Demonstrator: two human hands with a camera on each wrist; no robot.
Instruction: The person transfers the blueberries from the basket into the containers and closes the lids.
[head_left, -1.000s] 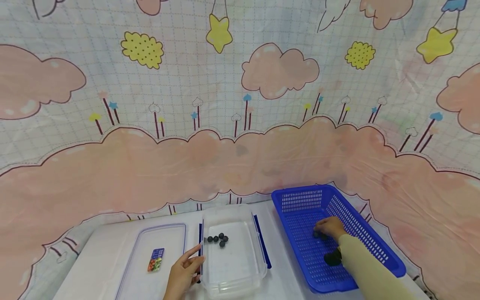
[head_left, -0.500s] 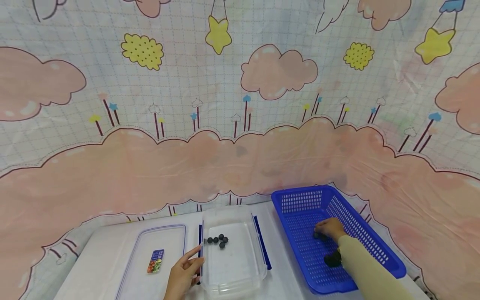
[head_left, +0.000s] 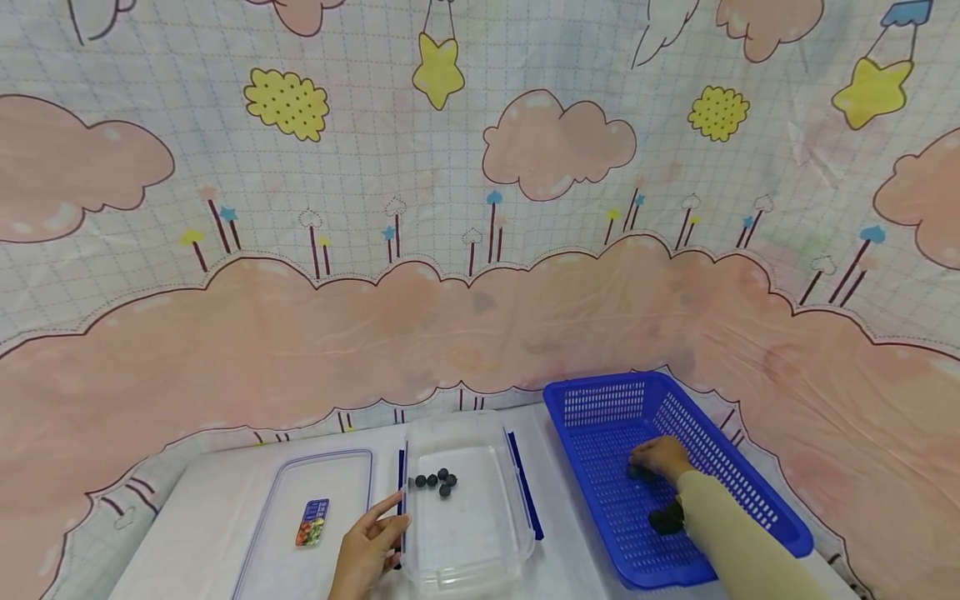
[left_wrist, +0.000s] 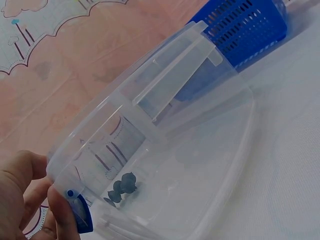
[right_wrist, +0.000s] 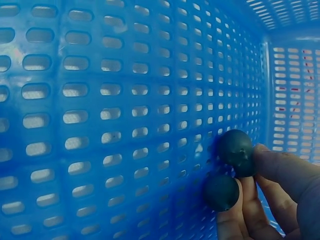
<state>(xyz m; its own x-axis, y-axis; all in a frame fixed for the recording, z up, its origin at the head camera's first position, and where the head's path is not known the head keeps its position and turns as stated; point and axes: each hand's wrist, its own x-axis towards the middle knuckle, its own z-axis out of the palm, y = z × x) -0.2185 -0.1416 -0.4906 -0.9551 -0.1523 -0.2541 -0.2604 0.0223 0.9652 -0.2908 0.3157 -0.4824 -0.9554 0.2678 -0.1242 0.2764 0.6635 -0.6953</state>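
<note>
A white table [head_left: 195, 500] holds, from left to right, a flat clear lid [head_left: 333, 475] with a blue-tinted edge, a clear rectangular plastic container [head_left: 472, 537] with blue side clips [head_left: 525, 486], and a blue perforated plastic basket [head_left: 600, 471].

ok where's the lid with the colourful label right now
In the head view, the lid lies on the white table at lower left, left of the clear container, with the left hand near its right edge.
</note>
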